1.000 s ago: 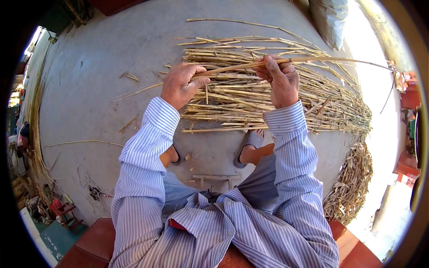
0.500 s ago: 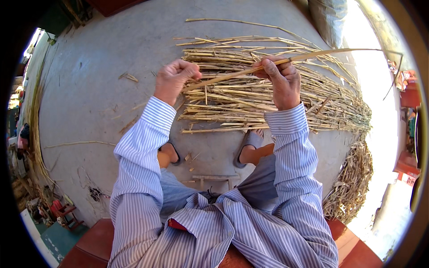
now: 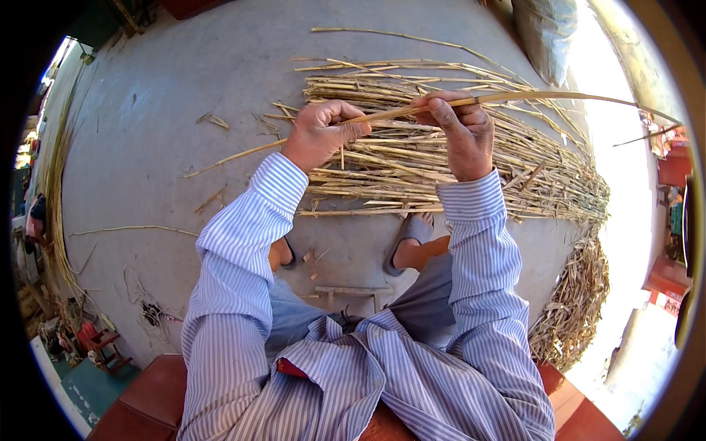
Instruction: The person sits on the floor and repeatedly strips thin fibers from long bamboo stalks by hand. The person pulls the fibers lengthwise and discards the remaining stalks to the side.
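Observation:
A long dry stalk [image 3: 544,95], pale yellow with a darker joint, runs across both my hands above a spread of cut stalks [image 3: 397,158] on the floor. My left hand [image 3: 320,132] pinches it between thumb and fingers, and its thin left part slants down past the wrist. A short way along, my right hand [image 3: 463,132] grips the stalk near the joint, thumb on the near side. Beyond that hand the stalk reaches far right, and its thin tip folds back. The fingers partly hide the stretch at each grip.
Between my feet is a low wooden bar [image 3: 355,290]. Dry husks [image 3: 577,309] are heaped at the right. A bulky sack [image 3: 546,37] stands at the far right. Long stalks [image 3: 55,184] lie along the left, near a small red stool [image 3: 103,345].
My left hand has moved right, toward the right hand, and now pinches the stalk. More of the stalk's left part shows. Its right end has dipped and the folded tip has swung.

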`<state>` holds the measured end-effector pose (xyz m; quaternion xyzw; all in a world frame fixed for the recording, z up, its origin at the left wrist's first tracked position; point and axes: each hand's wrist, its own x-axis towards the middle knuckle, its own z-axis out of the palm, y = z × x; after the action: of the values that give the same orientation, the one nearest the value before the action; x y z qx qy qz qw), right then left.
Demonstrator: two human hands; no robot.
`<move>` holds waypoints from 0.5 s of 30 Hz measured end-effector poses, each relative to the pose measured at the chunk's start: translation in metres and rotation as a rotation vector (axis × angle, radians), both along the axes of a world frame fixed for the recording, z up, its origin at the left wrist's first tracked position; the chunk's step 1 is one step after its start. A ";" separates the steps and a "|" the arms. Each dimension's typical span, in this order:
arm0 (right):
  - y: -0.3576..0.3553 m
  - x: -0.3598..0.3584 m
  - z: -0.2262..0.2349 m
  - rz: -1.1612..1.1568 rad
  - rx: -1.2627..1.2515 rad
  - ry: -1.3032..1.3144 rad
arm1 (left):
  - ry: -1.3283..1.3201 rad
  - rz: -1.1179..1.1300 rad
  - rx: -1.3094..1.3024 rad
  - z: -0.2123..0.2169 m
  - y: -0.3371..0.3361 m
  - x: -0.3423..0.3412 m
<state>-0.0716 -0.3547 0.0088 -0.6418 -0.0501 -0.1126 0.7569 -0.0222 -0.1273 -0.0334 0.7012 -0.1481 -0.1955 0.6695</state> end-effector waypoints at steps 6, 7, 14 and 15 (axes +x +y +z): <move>-0.020 -0.003 0.004 -0.071 -0.023 0.030 | 0.022 0.356 -0.155 0.009 0.048 0.023; -0.024 -0.004 0.002 -0.103 -0.017 0.043 | -0.008 0.432 -0.079 0.008 0.062 0.031; -0.027 -0.002 0.003 -0.186 0.048 0.128 | -0.908 0.435 1.050 -0.007 0.103 0.047; -0.024 -0.001 0.003 -0.186 0.062 0.140 | -1.004 0.394 1.002 -0.008 0.093 0.046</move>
<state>-0.0727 -0.3790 0.0115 -0.6262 0.0663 -0.1385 0.7644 0.0239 -0.0346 -0.0413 0.9417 -0.2009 0.2290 0.1431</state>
